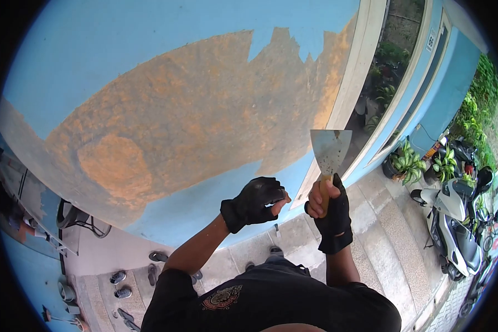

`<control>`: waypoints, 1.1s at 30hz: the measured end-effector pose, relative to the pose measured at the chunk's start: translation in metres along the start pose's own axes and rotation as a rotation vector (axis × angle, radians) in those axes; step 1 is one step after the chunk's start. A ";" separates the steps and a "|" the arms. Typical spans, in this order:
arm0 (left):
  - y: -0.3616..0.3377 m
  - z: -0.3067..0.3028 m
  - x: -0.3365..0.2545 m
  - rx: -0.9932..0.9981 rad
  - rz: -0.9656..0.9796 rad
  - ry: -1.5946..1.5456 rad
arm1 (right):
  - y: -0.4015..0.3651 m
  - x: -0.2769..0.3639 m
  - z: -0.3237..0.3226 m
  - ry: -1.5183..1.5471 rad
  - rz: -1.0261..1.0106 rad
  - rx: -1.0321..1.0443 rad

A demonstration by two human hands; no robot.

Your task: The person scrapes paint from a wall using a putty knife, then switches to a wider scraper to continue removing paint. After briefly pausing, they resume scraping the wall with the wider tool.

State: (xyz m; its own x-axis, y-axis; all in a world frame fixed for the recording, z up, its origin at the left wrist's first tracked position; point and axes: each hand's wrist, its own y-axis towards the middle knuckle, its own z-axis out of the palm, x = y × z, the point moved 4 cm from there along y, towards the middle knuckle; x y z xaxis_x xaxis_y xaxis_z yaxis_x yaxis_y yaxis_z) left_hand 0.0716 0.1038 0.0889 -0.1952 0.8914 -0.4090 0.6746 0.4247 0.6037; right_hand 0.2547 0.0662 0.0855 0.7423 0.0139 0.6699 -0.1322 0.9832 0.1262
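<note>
My right hand, in a black fingerless glove, is wrapped around the wooden handle of a putty knife. Its wide metal blade points up and carries dark specks. My left hand, gloved the same way, is held in front of the wall with its fingers curled toward the thumb, and no object shows in it. Ahead is a blue wall with a large bare patch of brown and orange, jagged along its upper edge. Both hands look apart from the wall.
A white-framed window is right of the patch. Potted plants and a white motorcycle stand farther right. Several shoes and sandals lie on the paved floor at lower left. A chair stands by the left wall.
</note>
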 end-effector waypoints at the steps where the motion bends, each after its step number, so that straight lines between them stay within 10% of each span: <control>1: 0.007 0.005 0.003 0.010 0.010 0.000 | 0.001 0.007 -0.007 -0.015 -0.027 -0.020; 14: 0.082 -0.011 0.004 -0.076 0.120 0.158 | 0.067 0.062 -0.036 -0.194 -0.004 0.118; 22: 0.137 -0.066 -0.042 0.062 0.240 0.595 | 0.123 0.046 0.009 -0.010 0.390 0.565; 26: 0.184 -0.077 -0.053 0.143 0.337 0.771 | 0.143 0.050 0.016 -0.745 -0.351 0.738; 30: 0.215 -0.086 -0.021 0.233 0.285 0.735 | 0.159 0.019 0.010 0.038 0.427 0.815; 33: 0.224 -0.092 -0.005 0.440 0.161 0.727 | 0.150 0.018 0.039 0.335 0.526 0.762</control>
State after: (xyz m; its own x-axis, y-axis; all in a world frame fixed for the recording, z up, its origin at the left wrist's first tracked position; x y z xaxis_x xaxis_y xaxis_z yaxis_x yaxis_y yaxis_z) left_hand 0.1583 0.2089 0.2886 -0.3791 0.8790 0.2892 0.9182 0.3184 0.2357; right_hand 0.2226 0.2072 0.1452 0.5998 0.5828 0.5482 -0.7998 0.4580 0.3881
